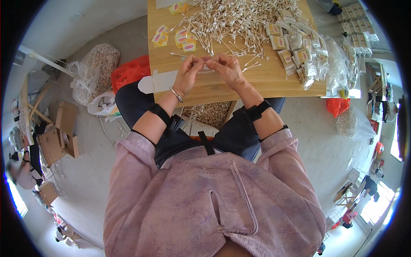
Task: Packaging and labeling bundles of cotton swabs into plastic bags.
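In the head view, close by the near side of the big heap of cotton swabs (pixel 231 23): left hand (pixel 189 71) and right hand (pixel 230 70), side by side over the table (pixel 205 88), thumbs bent in to curled fingertips. Only a little open, if at all — can't tell how tight, or name any small thing pinched there. Left of the heap, yellow and white cards (pixel 188 45) in little piles. Right of the heap and up against it, filled swab packets (pixel 302 56), piled messily. Just off the heap's near side, a few loose swabs (pixel 251 67), close to the right hand. Could maybe go wrong by brushing the loose swabs away with the right wrist, or by dropping a small thing from too soft a pinch — or bending it from too hard a squeeze
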`<state>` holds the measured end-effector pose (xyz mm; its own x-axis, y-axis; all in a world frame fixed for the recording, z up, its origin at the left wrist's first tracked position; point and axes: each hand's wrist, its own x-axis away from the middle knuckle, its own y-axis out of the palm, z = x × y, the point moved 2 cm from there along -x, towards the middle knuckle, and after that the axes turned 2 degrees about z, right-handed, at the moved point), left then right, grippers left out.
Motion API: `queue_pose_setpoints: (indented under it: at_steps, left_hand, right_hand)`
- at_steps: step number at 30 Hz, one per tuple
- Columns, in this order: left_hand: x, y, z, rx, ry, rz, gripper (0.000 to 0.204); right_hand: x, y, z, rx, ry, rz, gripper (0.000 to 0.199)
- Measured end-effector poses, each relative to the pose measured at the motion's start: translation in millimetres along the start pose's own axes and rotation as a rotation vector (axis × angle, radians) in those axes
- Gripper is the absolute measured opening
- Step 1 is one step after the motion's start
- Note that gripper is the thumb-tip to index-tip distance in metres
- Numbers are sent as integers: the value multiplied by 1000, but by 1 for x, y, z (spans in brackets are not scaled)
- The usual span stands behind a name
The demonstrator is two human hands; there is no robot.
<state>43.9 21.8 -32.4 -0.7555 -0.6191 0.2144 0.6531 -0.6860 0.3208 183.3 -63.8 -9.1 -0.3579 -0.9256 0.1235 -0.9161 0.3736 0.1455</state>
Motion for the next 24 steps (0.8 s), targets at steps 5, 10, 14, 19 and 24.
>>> queue_pose_setpoints:
  at_steps: [5, 10, 14, 19, 24]
  left_hand:
    - [4, 7, 9, -118, 225, -29, 15]
    - [10, 10, 29, -594, 539, 116, 13]
    - [17, 7, 37, -1008, 855, 178, 13]
    - [25, 10, 43, -1203, 1006, 211, 22]
    - [33, 12, 41, -1316, 1063, 199, 29]
  right_hand:
    - [3, 0, -3, 38, -23, 25, 7]
    - [1, -6, 1, 352, -297, 59, 10]
    - [6, -5, -11, 644, -638, 59, 22]
    - [9, -8, -29, 1005, -945, -22, 23]
    - [19, -5, -26, 1202, -1092, -3, 26]
